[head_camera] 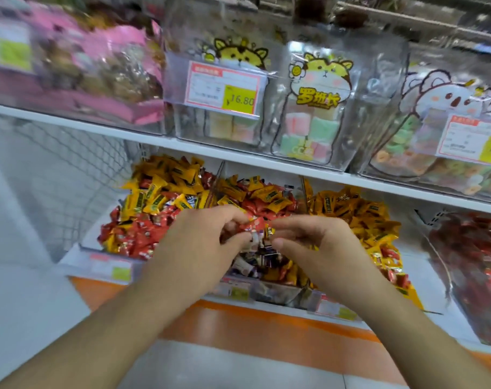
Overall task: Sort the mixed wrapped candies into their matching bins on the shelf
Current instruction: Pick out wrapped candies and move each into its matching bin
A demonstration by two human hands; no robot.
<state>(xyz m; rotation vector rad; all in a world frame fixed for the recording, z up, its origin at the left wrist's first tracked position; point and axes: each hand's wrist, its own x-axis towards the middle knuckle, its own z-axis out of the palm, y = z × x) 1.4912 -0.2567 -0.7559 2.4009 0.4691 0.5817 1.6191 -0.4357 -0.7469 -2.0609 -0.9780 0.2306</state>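
Setting: shop shelving, white shelf edges; orange band and grey floor below; picture motion-blurred throughout.
Upper shelf [238,153]: clear bags with cartoon animal prints holding pastel cubes; pink packs at far left, blurred; price tag [224,89] reading 16.80.
Left bin [143,214]: yellow wrappers heaped at the back, red ones at the front; mixed.
Middle bin [261,197]: red and yellow wrappers at the back, dark and white ones at the front, under the hands.
Right bin [359,220]: mostly yellow wrappers; some red along its right and front side.
Far-right bin [468,262]: dark red wrappers; blurred.
Left hand [199,240]: over the middle bin; thumb and fingers pinched on a red candy [251,224].
Red candy: long axis roughly left-right, slightly tilted; raised just above the heap; print unreadable.
Right hand [317,242]: over the middle bin, just beside the left hand; fingertips pinched on a small yellow candy [270,231]; its long axis cannot be told.
Candies in hand: touching or nearly so; blur prevents a firm reading.
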